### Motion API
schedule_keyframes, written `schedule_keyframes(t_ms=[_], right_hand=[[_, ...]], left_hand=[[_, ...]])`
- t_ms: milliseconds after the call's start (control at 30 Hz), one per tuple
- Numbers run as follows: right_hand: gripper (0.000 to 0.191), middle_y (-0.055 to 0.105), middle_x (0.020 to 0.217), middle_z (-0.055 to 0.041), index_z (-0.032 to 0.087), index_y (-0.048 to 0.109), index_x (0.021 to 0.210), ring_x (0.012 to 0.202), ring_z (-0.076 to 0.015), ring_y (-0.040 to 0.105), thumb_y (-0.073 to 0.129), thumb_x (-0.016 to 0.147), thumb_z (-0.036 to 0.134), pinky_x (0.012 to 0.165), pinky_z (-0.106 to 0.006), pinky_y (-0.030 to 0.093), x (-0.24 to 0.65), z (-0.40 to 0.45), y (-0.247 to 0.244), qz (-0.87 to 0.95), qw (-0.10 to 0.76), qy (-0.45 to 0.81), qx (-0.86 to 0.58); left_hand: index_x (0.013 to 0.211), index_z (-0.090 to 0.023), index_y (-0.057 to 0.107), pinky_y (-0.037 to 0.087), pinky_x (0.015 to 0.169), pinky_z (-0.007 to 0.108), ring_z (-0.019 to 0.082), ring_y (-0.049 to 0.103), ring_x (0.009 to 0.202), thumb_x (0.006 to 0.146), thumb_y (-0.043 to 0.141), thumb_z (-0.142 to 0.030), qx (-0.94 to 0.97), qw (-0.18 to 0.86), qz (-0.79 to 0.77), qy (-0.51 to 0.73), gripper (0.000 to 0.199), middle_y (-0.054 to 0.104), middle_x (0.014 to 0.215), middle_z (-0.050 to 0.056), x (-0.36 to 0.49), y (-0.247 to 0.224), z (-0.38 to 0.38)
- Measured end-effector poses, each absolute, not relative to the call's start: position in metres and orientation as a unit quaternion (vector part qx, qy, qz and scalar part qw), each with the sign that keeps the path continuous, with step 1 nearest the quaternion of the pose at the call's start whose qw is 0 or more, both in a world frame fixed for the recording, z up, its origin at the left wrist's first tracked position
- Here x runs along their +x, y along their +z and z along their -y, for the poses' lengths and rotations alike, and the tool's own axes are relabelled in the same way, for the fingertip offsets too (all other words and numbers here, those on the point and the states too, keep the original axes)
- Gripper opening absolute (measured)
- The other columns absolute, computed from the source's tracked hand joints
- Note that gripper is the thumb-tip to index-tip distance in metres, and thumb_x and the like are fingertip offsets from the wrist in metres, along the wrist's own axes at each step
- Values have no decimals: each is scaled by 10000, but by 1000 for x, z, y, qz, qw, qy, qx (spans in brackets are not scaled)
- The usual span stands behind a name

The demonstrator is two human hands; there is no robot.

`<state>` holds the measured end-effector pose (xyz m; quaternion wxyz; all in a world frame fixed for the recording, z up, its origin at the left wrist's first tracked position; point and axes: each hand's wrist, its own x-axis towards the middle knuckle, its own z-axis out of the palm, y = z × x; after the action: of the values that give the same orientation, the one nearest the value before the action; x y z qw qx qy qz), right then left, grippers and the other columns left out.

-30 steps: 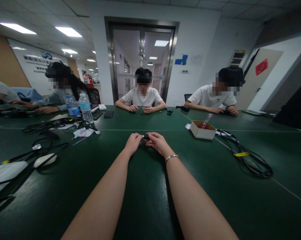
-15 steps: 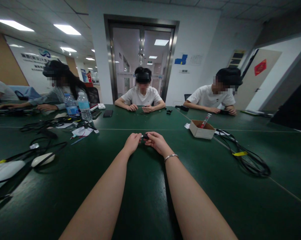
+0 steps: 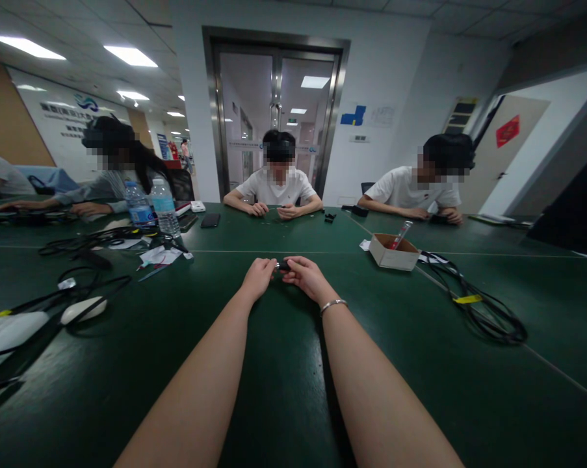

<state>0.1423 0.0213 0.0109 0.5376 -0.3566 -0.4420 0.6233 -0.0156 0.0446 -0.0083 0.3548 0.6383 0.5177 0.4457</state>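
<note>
A small black object with a silvery end [image 3: 284, 266] is held between my two hands, just above or on the green table [image 3: 283, 364]; its exact kind is too small to make out. My left hand [image 3: 260, 278] is closed at the silvery end, thumb and fingers pinched together. From the other side, my right hand [image 3: 305, 278] grips the black part between thumb and fingers. A silver bracelet [image 3: 333, 305] circles my right wrist. The fingers cover some of the object.
An open box [image 3: 394, 260] with a clear tube in it stands right of my hands, beside coiled black cable [image 3: 488, 312]. At left lie tangled cables [image 3: 88, 244], a white mouse [image 3: 84, 312] and water bottles [image 3: 164, 208]. Several people sit across the table.
My hands and the small black object stay almost in place. In the far left background, a walking person has come into sight.
</note>
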Motion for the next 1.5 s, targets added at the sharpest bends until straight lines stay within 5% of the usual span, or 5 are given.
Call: schedule_keyframes(t_ms=[67,233,1100,1267,1500], right_hand=[[78,673,688,-55,134,617,897,506,-112,615,658,833,151,573,-247,572,142,-21,11,442,537,623,-358],[67,673,691,-52,129,613,898,503,-103,613,644,840,140,575,-238,570,142,-21,11,447,535,624,-352],[57,670,695,-63,124,618,902,504,-113,616,628,845,120,569,-244,566,143,-24,8,447,540,623,-346],[57,668,696,-61,121,615,897,497,-109,608,617,841,110,568,-247,562,142,-25,8,448,540,622,-348],[97,638,681,-37,130,613,886,524,-112,608,646,794,131,593,-263,565,143,-24,6,455,538,619,-347]], left_hand=[[799,-161,616,413,602,262,143,562,669,832,454,-497,635,360,-515,450,374,584,972,73,-16,-8,-44],[674,-155,580,387,582,271,159,526,617,832,392,-555,657,348,-514,429,470,562,661,34,-17,-11,-47],[853,-169,612,415,632,271,146,575,716,854,417,-441,644,364,-514,435,334,573,1039,67,-17,-10,-46],[751,-163,590,414,672,297,172,563,691,871,355,-498,666,331,-536,399,426,582,782,47,-16,-7,-43],[806,-188,553,424,666,269,128,559,670,824,471,-332,675,331,-505,424,167,553,912,20,-15,-9,-44]])
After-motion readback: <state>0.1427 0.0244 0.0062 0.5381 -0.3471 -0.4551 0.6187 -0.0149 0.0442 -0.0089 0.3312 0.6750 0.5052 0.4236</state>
